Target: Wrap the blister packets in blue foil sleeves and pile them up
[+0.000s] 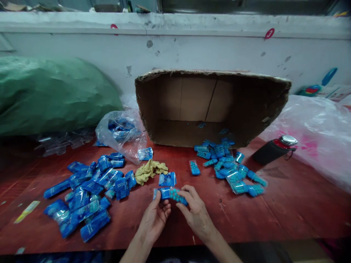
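Note:
My left hand (157, 215) pinches a small blue printed packet (164, 193) by its left end. Between the thumb and fingers of my right hand (196, 210) is a clear pack of blue beads (178, 197), its end meeting the packet. Just beyond my hands lies another blue packet (167, 179), flat on the table. A crumpled yellowish cloth (150, 171) sits behind it. One bead pack (194, 167) lies alone farther off. To the right spreads a pile of bead packs (238, 177); to the left is a heap of blue wrapped packs (87, 193).
On the red table (296, 215), a cardboard box (175, 133) lies with its opening toward me. A dark bottle (270, 150) stands tilted in view at right, near clear plastic sheeting (326, 135). A plastic bag (120, 135) and a large green sack (55, 95) occupy the back left.

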{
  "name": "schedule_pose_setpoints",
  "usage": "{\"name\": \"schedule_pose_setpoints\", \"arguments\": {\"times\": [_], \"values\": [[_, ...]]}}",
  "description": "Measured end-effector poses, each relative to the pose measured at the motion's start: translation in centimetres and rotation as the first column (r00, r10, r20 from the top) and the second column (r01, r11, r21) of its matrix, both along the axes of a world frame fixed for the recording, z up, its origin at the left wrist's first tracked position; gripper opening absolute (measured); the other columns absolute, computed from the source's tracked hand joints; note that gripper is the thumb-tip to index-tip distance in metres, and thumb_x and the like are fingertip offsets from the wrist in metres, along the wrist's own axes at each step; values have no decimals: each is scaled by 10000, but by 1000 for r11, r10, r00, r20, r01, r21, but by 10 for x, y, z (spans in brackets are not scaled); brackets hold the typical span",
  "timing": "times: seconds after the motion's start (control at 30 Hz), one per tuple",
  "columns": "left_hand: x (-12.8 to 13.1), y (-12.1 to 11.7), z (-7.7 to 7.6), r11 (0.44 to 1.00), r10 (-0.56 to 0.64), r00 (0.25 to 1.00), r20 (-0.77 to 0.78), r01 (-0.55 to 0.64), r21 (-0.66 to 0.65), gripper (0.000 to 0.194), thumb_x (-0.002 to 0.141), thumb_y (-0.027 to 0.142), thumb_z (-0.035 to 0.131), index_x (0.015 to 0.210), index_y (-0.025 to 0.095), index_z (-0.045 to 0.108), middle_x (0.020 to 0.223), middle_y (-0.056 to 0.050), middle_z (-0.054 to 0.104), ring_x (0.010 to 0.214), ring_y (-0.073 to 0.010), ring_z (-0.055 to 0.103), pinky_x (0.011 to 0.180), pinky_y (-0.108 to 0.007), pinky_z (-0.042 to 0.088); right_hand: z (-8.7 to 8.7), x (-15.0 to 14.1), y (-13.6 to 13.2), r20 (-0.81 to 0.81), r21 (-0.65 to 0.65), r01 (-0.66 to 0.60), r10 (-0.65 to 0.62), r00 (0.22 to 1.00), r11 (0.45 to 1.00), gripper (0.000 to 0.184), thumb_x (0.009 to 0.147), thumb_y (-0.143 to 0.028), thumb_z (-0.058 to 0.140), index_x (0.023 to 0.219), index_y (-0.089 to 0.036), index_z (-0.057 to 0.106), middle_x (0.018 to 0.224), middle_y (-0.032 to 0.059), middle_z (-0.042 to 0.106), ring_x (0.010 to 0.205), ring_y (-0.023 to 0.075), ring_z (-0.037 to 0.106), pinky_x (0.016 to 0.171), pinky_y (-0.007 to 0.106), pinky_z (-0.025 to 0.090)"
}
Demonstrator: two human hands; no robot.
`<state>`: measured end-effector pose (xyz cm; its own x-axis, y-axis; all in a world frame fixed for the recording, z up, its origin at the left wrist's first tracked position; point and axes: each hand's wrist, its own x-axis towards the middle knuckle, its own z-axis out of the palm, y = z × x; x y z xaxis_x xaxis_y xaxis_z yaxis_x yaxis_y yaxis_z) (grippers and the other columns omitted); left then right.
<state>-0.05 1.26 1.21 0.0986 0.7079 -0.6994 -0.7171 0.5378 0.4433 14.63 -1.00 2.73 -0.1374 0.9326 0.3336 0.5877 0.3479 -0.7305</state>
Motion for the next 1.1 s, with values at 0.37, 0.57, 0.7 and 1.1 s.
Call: {"name": "schedule_pose_setpoints", "arguments": {"times": [0.37, 0.57, 0.7, 1.1], "values": [[-4, -1, -1, 986, -44, 992, -121, 63, 154, 154, 700, 259, 626, 686, 119, 563, 530, -22, 606, 490, -124, 591, 454, -216, 507, 0, 3, 0, -207, -94, -90, 69, 976, 992, 250, 775, -127, 493, 996, -233, 544, 1072, 56, 486, 1004, 173, 508, 861, 268, 425], [-7, -2, -1, 980, -48, 986, -163, 78, 184, 172, 671, 268, 653, 703, 124, 567, 562, -23, 626, 499, -128, 590, 451, -224, 506, 2, 2, 1, -400, -199, -42, -42, 916, 979, 182, 731, -149, 555, 900, -218, 567, 1018, 44, 526, 982, 180, 515, 848, 277, 419], [-8, -2, -4, 978, -61, 985, -159, 91, 185, 185, 675, 286, 648, 719, 123, 572, 583, -27, 635, 512, -126, 595, 461, -220, 507, 1, 2, 0, -421, -230, -58, -45, 906, 971, 188, 732, -153, 555, 906, -220, 581, 1036, 51, 523, 981, 181, 512, 843, 278, 413], [-9, -3, -4, 969, -114, 981, -157, 145, 198, 214, 661, 306, 661, 706, 110, 586, 579, -34, 640, 523, -124, 596, 467, -214, 507, -13, 1, -4, -545, -254, -62, -90, 833, 965, 212, 706, -161, 590, 911, -215, 583, 1038, 46, 514, 998, 197, 495, 882, 317, 389]]}}
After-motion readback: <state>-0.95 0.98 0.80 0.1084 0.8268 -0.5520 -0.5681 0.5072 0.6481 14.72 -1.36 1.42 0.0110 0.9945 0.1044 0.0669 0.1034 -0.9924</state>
